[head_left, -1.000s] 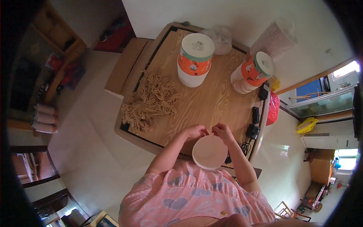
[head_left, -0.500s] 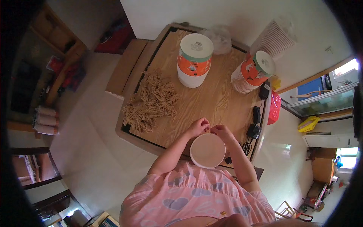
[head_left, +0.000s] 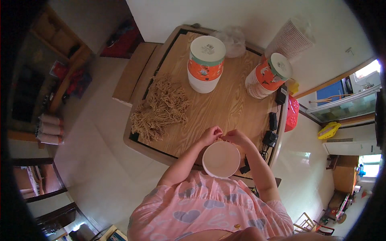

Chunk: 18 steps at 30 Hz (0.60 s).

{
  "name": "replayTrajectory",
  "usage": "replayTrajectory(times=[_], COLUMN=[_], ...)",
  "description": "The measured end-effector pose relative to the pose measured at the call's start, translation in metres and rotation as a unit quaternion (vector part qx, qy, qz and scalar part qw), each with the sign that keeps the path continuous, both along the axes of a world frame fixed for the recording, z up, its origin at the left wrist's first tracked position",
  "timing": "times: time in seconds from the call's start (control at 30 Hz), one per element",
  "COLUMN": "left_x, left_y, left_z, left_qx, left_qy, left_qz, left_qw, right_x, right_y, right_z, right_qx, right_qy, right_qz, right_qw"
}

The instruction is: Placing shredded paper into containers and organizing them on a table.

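While at the bowl (head_left: pixel 220 160), tan cords (head_left: pixel 161 108), two tubs (head_left: pixel 206 64) beyond.

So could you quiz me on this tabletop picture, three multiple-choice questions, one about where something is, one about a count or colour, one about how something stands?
1. Where does the pile of tan string bundles lie on the wooden table?
A. on the person's left side
B. by the far right corner
C. inside the white bowl

2. How many orange-and-white tubs stand on the table?
A. one
B. two
C. four

3. How is the white bowl in front of the person?
A. upside down
B. full of string
C. mouth up, nothing seen inside

Answers:
1 A, the pile sits left of both hands.
2 B, one tub stands at mid table and the other tub to its right.
3 C, its pale inside shows bare, with the left hand and right hand meeting at its far rim.
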<state>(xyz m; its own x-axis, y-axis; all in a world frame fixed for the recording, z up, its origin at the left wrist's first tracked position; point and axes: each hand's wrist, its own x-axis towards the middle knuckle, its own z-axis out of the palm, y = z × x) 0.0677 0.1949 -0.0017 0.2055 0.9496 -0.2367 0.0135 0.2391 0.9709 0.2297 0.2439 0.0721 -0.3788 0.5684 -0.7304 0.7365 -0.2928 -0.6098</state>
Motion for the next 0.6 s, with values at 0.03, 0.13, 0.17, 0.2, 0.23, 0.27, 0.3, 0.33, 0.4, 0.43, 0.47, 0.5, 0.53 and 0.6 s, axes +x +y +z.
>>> replayTrajectory(times=[0.03,0.13,0.17,0.2,0.23,0.27,0.3,0.33,0.4,0.43,0.47,0.5,0.53,0.6], left_x=[0.001,0.003,0.002,0.001,-0.001,-0.003,-0.004,-0.005,-0.006,-0.005,-0.004,-0.002,-0.003,-0.006], left_y=[0.000,0.000,0.000,0.000,0.000,-0.001,-0.002,-0.002,-0.002,-0.001,-0.001,-0.001,-0.003,-0.003], left_z=[0.001,0.006,0.009,0.012,0.011,0.010,0.009,0.013,0.021,0.026,0.027,0.029,0.027,0.024], left_qx=[0.018,0.058,0.058,0.080,0.102,0.102,0.107,0.111,0.118,0.126,0.127,0.107,0.085,0.072], left_qy=[0.011,0.024,0.024,0.067,0.112,0.112,0.130,0.148,0.180,0.213,0.213,0.196,0.180,0.164], left_qz=[0.004,0.020,0.020,0.007,-0.005,-0.003,-0.003,-0.006,-0.027,-0.049,-0.050,-0.046,-0.040,-0.037], left_qw=[1.000,0.998,0.998,0.994,0.988,0.988,0.986,0.983,0.976,0.968,0.968,0.974,0.979,0.983], right_x=[0.000,0.004,0.005,0.008,0.008,0.008,0.007,0.005,0.005,0.007,0.010,0.013,0.011,0.007], right_y=[0.001,0.003,0.004,0.004,0.003,0.003,0.003,0.004,0.003,0.003,0.002,0.002,0.001,-0.001], right_z=[-0.004,-0.013,-0.015,-0.016,-0.013,-0.012,-0.010,-0.001,0.000,-0.003,-0.005,-0.007,-0.004,0.002], right_qx=[0.008,0.017,0.019,0.019,0.026,0.034,0.034,0.024,0.013,0.013,0.012,0.013,-0.002,-0.018], right_qy=[-0.012,-0.004,0.017,0.016,0.029,0.041,0.041,0.028,0.015,0.025,0.035,0.035,0.035,0.037], right_qz=[0.016,0.036,0.040,0.041,0.050,0.059,0.060,0.070,0.078,0.083,0.088,0.086,0.076,0.065], right_qw=[1.000,0.999,0.999,0.999,0.998,0.997,0.997,0.997,0.997,0.996,0.995,0.996,0.997,0.997])
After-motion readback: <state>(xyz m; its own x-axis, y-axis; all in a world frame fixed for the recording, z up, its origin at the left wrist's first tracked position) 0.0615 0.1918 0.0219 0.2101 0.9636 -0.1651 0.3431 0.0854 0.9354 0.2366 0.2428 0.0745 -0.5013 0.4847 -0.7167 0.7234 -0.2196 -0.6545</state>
